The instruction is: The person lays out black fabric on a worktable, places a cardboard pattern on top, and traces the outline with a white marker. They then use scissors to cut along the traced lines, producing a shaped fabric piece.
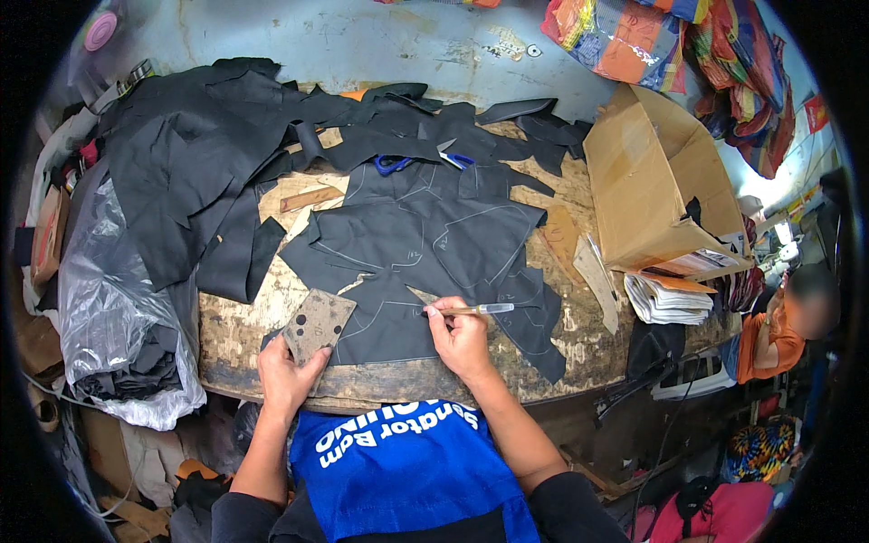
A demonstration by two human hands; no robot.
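My left hand (pixel 288 373) grips a grey-brown cardboard pattern piece (pixel 319 324) with dark round holes, thumb on top, at the near left edge of the black sheet material (pixel 380 317). Between the fingertips of my right hand (pixel 462 344) is a pen (pixel 482 309) with a pale, clear-looking barrel, held over the same material. The pen's tip is hidden by my fingers. Light lines and small marks outline several shapes on the black material. A narrow pointed pattern piece (pixel 420 295) lies just beyond my right fingertips.
Blue-handled scissors (pixel 391 166) lie farther back among black scraps (pixel 199 136). Other pattern pieces (pixel 593 276) lie on the worn wooden table (pixel 240 348). An open cardboard box (pixel 643 181) stands at right, a clear plastic bag (pixel 122 290) at left. Another person (pixel 769 335) sits beyond the right end.
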